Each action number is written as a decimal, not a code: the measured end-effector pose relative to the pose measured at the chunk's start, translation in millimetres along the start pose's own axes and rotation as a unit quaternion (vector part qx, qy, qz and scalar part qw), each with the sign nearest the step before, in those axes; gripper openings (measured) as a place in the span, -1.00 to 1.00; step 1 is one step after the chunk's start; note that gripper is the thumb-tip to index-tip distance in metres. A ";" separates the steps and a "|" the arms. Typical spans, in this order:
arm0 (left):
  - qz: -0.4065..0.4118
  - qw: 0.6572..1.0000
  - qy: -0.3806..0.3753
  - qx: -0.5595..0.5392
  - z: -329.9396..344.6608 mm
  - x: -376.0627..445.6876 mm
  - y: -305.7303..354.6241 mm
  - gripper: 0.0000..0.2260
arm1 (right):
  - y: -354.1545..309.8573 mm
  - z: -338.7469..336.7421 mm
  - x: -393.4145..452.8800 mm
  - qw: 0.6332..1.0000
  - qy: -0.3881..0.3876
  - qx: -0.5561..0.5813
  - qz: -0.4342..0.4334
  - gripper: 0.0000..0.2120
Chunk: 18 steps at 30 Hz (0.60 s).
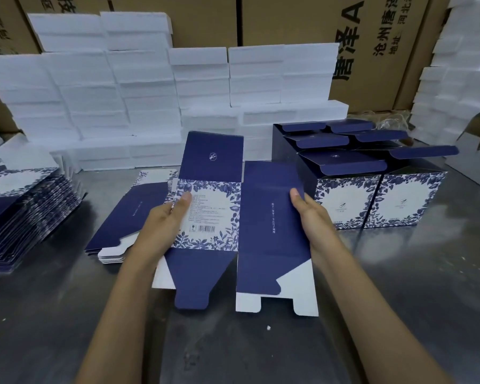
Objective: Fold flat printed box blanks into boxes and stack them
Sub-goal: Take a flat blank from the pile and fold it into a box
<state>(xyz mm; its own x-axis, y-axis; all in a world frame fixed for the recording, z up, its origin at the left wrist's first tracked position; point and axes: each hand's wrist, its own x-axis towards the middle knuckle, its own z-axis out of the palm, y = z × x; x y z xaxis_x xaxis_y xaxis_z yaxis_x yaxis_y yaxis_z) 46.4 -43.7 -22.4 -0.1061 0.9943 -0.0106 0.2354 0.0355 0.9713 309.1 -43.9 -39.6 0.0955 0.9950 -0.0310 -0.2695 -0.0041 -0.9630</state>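
The fingers of both the left hand point(169, 217) and the right hand point(311, 214) are hidden behind the held box blank point(241, 231), its small print is unreadable, the blank stack point(20, 217) is cut off by the left edge, and the brown cartons point(288, 20) by the top edge.

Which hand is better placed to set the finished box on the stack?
Right. The folded boxes stand just beyond the right hand, which grips the blank at its right edge. The left hand holds the far side.
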 end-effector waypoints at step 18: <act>0.068 0.986 -0.149 0.002 33.1 -4.8 0.7 -0.40 | -19.8 -10.5 -10.0 0.989 -0.073 0.127 0.014 -0.75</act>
<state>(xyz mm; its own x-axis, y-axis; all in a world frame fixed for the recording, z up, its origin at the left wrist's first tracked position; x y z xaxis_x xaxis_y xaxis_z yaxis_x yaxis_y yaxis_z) 79.0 -45.1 -29.6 0.2162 0.9751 0.0502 0.2308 -0.1010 0.9677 323.5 -54.8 -23.1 -0.0497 0.9988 0.0000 -0.5038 -0.0251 -0.8634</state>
